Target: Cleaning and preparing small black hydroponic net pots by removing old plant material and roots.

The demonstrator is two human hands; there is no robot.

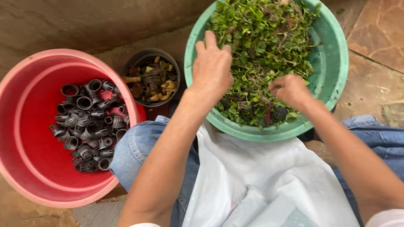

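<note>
**Here: two hands in a basin of leafy greens**

Here the left hand (211,67) lies palm down on the near left side of the green basin (334,63), fingers loosely spread and flat on the greens (265,46); whether it grips any of them cannot be told. The right hand (289,89) sits near the basin's near edge, fingers curled inward and pinched among leaves and dark stems. The greens fill the basin, which rests against the person's knees above a white cloth (261,180) spread on the lap. Left of the basin, on the stone floor, stands a small dark pot (145,56) holding brown and yellow scraps. Farther left, a red tub (29,138) holds a heap of small grey ribbed cups (88,124).
</note>
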